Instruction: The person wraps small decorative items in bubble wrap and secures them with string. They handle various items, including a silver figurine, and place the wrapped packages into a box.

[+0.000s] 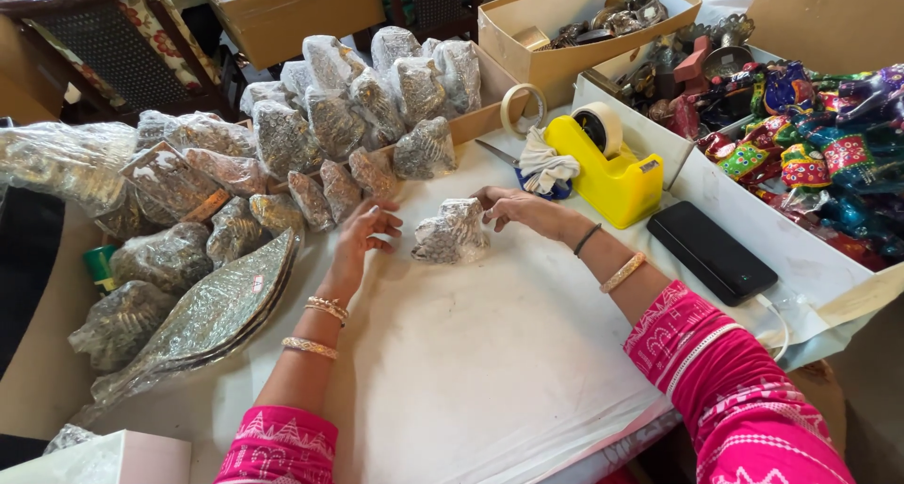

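Note:
A small clear plastic packet of silvery metal pieces [450, 232] lies on the white table cover [490, 371]. My right hand [513, 208] rests at the packet's right edge, fingers pinching its top corner. My left hand [365, 232] hovers just left of the packet, fingers spread and curled, holding nothing. Both wrists carry bangles, and both sleeves are pink with a white pattern.
Many similar filled packets [358, 107] are heaped at the back left. A yellow tape dispenser [607, 169], a loose tape roll [523, 107], scissors with a white cloth [541, 169] and a black slab-shaped device [711, 251] lie to the right. Cardboard boxes [565, 32] and colourful ornaments [819, 154] stand behind.

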